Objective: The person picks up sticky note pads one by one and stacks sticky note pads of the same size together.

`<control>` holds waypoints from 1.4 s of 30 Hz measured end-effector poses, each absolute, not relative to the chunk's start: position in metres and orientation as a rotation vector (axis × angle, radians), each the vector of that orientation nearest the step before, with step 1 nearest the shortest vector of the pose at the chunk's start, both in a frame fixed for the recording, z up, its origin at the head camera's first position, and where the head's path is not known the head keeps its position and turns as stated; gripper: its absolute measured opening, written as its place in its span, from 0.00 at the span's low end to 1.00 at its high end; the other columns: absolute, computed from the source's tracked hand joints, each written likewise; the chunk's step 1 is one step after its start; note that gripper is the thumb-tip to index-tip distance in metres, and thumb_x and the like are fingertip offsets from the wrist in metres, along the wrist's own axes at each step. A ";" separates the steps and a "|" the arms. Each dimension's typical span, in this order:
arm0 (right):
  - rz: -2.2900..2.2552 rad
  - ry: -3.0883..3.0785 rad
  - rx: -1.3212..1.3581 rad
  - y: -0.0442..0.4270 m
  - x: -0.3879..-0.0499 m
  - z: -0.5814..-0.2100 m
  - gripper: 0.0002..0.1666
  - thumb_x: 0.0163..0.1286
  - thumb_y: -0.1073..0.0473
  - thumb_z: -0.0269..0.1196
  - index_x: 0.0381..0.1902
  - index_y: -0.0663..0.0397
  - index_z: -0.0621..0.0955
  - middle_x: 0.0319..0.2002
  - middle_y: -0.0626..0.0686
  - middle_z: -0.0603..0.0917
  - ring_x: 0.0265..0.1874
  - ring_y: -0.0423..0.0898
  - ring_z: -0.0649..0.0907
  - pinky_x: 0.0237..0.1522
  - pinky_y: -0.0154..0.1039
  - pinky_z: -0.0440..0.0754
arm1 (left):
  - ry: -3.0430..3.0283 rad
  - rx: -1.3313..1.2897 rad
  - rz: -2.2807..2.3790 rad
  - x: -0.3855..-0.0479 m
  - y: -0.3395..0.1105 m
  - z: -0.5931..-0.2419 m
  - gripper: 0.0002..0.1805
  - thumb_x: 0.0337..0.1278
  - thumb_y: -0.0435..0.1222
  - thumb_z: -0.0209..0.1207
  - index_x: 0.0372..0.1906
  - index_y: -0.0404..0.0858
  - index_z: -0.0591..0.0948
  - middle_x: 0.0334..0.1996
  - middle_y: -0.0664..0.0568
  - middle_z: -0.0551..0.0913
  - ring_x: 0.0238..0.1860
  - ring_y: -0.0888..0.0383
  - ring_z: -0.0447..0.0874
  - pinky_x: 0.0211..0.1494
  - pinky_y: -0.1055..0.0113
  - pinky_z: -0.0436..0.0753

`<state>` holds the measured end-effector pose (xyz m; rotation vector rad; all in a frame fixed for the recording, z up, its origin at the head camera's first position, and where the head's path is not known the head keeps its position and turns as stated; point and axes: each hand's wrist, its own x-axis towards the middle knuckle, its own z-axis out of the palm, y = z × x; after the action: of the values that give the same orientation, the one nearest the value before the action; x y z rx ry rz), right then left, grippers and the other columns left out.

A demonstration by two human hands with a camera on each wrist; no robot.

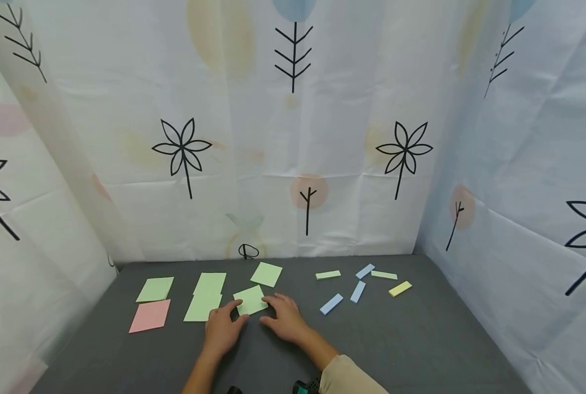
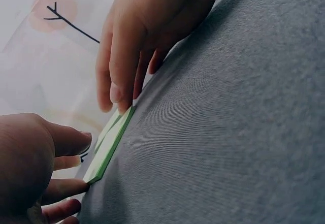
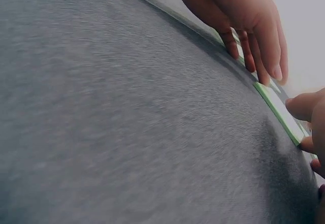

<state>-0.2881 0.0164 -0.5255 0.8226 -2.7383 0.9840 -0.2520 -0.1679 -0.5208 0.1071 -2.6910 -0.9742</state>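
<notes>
A pale green sticky-note pad (image 1: 251, 300) lies on the grey table between the two hands. My left hand (image 1: 222, 328) is at its left side, with fingertips touching the edge. At its right edge, the fingers of my right hand (image 1: 288, 320) touch the pad, the thumb apart from it and lower. In the left wrist view the pad (image 2: 109, 150) lies flat, with fingertips at both ends. The right wrist view shows the same pad (image 3: 279, 109) between the left hand above and the right hand (image 3: 317, 127) at the frame's edge.
Another green pad (image 1: 266, 274) lies just behind. To the left are overlapping green pads (image 1: 203, 307), one more green pad (image 1: 155, 289) and a pink pad (image 1: 150, 316). Several narrow blue, green and yellow strips, such as a blue strip (image 1: 331, 304), lie on the right. Patterned curtains surround the table.
</notes>
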 end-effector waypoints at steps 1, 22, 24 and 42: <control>0.978 -2.729 0.833 0.017 -0.286 -0.525 0.27 0.64 0.54 0.67 0.60 0.55 0.78 0.57 0.52 0.80 0.63 0.55 0.72 0.63 0.55 0.65 | -2.687 0.102 -0.976 -0.252 -0.167 -0.521 0.22 0.55 0.39 0.66 0.54 0.36 0.82 0.49 0.36 0.82 0.54 0.35 0.71 0.54 0.36 0.66; 1.008 -2.650 0.957 0.059 -0.261 -0.523 0.25 0.64 0.56 0.66 0.57 0.59 0.79 0.54 0.55 0.81 0.57 0.54 0.76 0.59 0.49 0.72 | -2.676 -0.016 -1.091 -0.252 -0.150 -0.530 0.20 0.53 0.38 0.67 0.52 0.36 0.83 0.55 0.35 0.79 0.65 0.32 0.65 0.61 0.34 0.63; 1.031 -2.650 0.951 0.064 -0.261 -0.523 0.25 0.64 0.56 0.66 0.57 0.59 0.79 0.53 0.55 0.81 0.57 0.53 0.76 0.59 0.49 0.71 | -2.681 -0.036 -1.118 -0.251 -0.149 -0.528 0.20 0.54 0.37 0.67 0.53 0.36 0.83 0.56 0.35 0.78 0.65 0.31 0.64 0.61 0.33 0.62; 0.693 -2.574 1.041 0.070 -0.284 -0.522 0.23 0.60 0.55 0.71 0.52 0.56 0.82 0.51 0.53 0.82 0.53 0.50 0.78 0.56 0.44 0.74 | -2.709 -0.050 -1.141 -0.258 -0.144 -0.532 0.23 0.48 0.31 0.70 0.53 0.36 0.82 0.60 0.29 0.72 0.66 0.29 0.62 0.65 0.35 0.58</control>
<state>-0.2836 0.0704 -0.5218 1.0409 -2.5745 0.6930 -0.2576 -0.1438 -0.5322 -0.0500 -2.7093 -1.1405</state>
